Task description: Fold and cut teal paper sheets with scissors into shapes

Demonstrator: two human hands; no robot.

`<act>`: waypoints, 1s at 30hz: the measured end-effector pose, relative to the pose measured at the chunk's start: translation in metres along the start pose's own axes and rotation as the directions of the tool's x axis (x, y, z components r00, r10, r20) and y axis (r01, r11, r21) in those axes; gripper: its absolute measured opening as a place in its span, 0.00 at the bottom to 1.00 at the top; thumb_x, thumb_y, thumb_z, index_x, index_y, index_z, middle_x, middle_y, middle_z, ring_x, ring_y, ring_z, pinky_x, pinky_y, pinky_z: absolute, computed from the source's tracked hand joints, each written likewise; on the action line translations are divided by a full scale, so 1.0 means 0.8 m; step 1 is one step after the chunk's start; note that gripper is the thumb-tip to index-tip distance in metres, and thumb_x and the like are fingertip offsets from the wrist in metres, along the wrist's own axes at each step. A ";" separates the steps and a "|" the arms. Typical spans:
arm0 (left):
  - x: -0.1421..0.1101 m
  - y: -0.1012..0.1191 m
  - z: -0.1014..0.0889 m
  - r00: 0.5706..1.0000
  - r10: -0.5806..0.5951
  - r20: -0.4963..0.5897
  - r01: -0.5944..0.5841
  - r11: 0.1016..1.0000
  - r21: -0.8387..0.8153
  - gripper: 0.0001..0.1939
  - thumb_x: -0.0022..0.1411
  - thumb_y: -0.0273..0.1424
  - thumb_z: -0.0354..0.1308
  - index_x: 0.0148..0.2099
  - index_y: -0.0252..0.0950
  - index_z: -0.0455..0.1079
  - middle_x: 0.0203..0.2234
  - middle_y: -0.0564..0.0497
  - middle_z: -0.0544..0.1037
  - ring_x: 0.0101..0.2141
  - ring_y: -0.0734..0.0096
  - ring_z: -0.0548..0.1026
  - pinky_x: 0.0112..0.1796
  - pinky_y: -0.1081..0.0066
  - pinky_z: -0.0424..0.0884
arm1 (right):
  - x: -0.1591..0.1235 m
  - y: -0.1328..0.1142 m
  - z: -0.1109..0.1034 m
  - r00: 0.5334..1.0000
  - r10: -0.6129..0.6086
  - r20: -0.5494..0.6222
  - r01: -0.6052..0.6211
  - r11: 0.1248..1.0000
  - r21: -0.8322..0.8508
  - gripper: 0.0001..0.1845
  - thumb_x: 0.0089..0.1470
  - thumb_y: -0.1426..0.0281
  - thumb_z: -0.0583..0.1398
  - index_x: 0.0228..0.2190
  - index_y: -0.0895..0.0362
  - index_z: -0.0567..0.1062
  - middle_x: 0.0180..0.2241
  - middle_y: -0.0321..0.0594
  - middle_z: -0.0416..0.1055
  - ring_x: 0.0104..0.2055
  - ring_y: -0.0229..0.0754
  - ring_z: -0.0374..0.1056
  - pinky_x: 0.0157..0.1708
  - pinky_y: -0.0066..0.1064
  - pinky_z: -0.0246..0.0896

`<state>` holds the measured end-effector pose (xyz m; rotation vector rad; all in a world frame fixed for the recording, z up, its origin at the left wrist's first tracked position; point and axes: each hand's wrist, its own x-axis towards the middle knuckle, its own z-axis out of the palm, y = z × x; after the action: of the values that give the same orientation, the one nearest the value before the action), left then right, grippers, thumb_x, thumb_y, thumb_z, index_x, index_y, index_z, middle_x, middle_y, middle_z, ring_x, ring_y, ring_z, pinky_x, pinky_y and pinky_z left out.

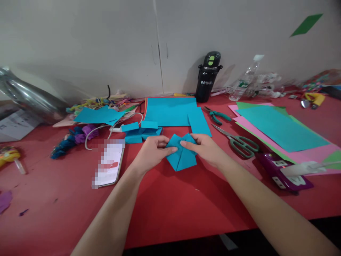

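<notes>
Head view: left hand (154,151) and right hand (206,147) are pinching folded blue paper (185,160) just below centre, their fingers partly hiding behind it. Pixelation is masking part of the phone (113,161) at nine o'clock. Creased, matte and angular, the paper is tapering toward six. Green-handled scissors (243,145) are lying at three; a black bottle (205,85) is standing at one.

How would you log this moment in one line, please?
left hand: holding folded blue paper | right hand: holding same paper | nearby: phone, scissors, pliers
</notes>
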<state>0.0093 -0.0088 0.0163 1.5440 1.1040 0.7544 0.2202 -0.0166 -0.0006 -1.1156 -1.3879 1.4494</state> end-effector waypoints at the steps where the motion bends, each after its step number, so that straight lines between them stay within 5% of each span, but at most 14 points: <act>1: 0.000 0.000 0.000 1.000 -0.003 0.005 0.003 1.000 0.001 0.11 0.55 0.36 0.69 0.38 0.37 0.78 0.35 0.47 0.84 0.37 0.61 0.81 0.38 0.66 0.78 | 0.000 0.001 0.000 1.000 0.003 0.001 -0.003 1.000 0.007 0.19 0.48 0.54 0.69 0.25 0.57 0.73 0.24 0.33 0.69 0.26 0.36 0.62 0.27 0.30 0.61; 10: -0.004 0.011 0.000 0.990 -0.029 0.138 0.030 1.000 -0.002 0.12 0.58 0.37 0.66 0.27 0.37 0.71 0.24 0.53 0.76 0.27 0.71 0.76 0.30 0.72 0.75 | 0.003 0.006 -0.004 1.000 -0.026 -0.009 0.025 0.999 -0.020 0.19 0.48 0.55 0.69 0.24 0.58 0.74 0.25 0.34 0.70 0.25 0.35 0.62 0.25 0.29 0.61; 16: -0.003 0.008 -0.007 0.990 -0.075 0.123 0.080 0.996 -0.035 0.14 0.54 0.37 0.69 0.26 0.37 0.69 0.21 0.55 0.74 0.26 0.71 0.76 0.30 0.70 0.77 | 0.002 0.002 -0.003 0.999 -0.037 -0.040 0.036 0.999 -0.026 0.19 0.47 0.56 0.70 0.23 0.58 0.74 0.22 0.33 0.68 0.23 0.34 0.60 0.23 0.29 0.59; 23: -0.003 0.005 -0.013 0.988 -0.137 0.067 0.137 0.991 0.003 0.12 0.54 0.37 0.69 0.39 0.37 0.77 0.30 0.52 0.83 0.38 0.61 0.82 0.39 0.65 0.81 | 0.003 0.005 -0.004 0.997 -0.036 -0.061 0.035 0.999 -0.020 0.18 0.49 0.56 0.69 0.25 0.58 0.77 0.25 0.36 0.73 0.25 0.36 0.64 0.26 0.31 0.64; 30: -0.003 0.001 -0.019 0.986 -0.159 0.051 0.163 0.985 -0.062 0.16 0.54 0.33 0.70 0.46 0.36 0.78 0.35 0.49 0.85 0.38 0.58 0.83 0.42 0.58 0.81 | 0.003 0.005 -0.005 0.997 -0.036 -0.071 0.034 0.999 -0.021 0.17 0.48 0.55 0.69 0.26 0.57 0.78 0.25 0.37 0.74 0.25 0.38 0.65 0.26 0.32 0.64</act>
<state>-0.0049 -0.0049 0.0213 1.3915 1.1435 0.6362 0.2237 -0.0137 -0.0049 -1.1391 -1.3682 1.3608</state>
